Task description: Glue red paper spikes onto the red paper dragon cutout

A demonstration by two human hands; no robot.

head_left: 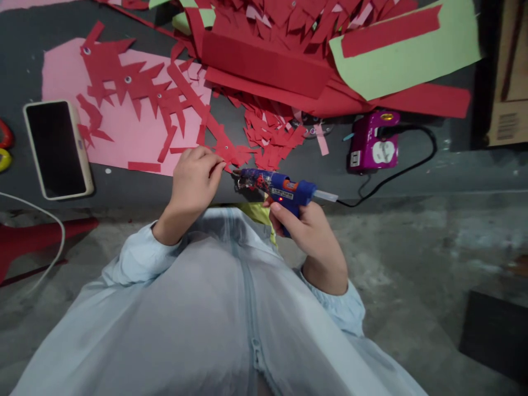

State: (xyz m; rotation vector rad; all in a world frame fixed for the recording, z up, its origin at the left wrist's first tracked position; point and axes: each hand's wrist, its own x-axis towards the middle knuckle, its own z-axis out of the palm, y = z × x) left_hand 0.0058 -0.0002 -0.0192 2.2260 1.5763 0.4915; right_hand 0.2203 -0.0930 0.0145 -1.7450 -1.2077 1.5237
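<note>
Here right hand holds glue gun; label unreadable.

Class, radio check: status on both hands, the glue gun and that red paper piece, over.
Right hand grips blue glue gun, nozzle aimed left. Left hand pinches red paper piece at nozzle. Red scraps crowd just behind; phone well clear.

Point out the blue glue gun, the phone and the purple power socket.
Blue plastic glue gun (289, 191), head view: on its body near the red light.
Black-screened phone in pale case (55, 147), head view: middle of the screen.
Purple plastic power socket (373, 143), head view: on its top face.
</note>
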